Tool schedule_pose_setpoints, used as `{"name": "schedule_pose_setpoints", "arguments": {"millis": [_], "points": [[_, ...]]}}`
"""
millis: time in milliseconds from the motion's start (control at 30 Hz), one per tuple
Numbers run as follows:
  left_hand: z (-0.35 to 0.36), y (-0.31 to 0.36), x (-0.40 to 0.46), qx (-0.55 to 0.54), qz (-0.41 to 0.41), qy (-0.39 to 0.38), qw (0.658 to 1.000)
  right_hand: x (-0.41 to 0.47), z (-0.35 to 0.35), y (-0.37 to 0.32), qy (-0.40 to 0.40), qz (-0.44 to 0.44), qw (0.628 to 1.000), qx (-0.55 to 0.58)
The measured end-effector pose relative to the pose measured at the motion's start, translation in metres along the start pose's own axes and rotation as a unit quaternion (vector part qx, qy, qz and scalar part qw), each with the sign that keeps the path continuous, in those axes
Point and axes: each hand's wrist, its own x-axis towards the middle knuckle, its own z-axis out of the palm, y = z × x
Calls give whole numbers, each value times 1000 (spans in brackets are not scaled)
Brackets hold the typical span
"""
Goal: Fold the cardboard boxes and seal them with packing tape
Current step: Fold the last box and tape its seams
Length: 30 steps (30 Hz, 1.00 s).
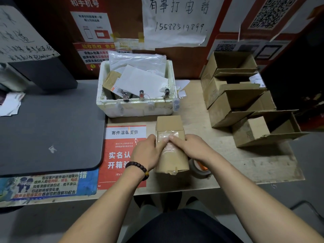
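Small brown cardboard box point(171, 148) lay closed under both palms, w/ clear packing tape point(169, 137) run lengthwise over its top seam, wrinkled. Tape roll point(199, 170) sat just right of the grip, partly hidden. Open empty boxes point(245, 95) stacked well off to the right.

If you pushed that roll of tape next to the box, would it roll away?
Probably not. The tape roll seems to lie flat on the table, so a push would likely slide it, not roll it. It is partly hidden under the right hand and close beside the small box, which would likely stop it going left.
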Motion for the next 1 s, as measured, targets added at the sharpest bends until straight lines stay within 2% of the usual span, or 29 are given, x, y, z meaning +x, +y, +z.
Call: {"name": "schedule_pose_setpoints", "arguments": {"millis": [67, 267, 400, 500, 633, 667, 733, 800, 833, 900, 1000], "points": [[4, -1, 2, -6, 3, 8, 1000, 1, 6, -2, 26, -21, 998, -50], [-11, -12, -3, -21, 33, -24, 999, 5, 6, 2, 52, -20, 998, -9], [-12, -8, 3, 37, 51, -27, 998, 9, 5, -2, 89, -39, 995, -11], [-12, -6, 9, 46, 46, 6, 998, 8, 3, -6, 103, -43, 993, 23], [-17, -9, 11, 54, 19, 27, 998, 3, -3, 3, 93, -26, 983, 158], [-17, -9, 11, 66, 21, 20, 997, 2, -5, 13, 118, -20, 982, 148], [-16, -9, 12, 73, 28, 10, 997, 5, -12, 44, 164, 10, 986, -16], [-16, -8, 13, 55, 33, 9, 998, 7, -15, 75, 126, 83, 967, -206], [-15, -7, 12, 44, 32, 9, 998, 7, -14, 89, 91, 123, 955, -255], [-16, -6, 10, 25, 25, 6, 999, 8, -8, 111, 62, 162, 949, -265], [-17, -9, 8, 2, 6, -10, 1000, 9, -3, 127, 123, 142, 952, -242]]}}
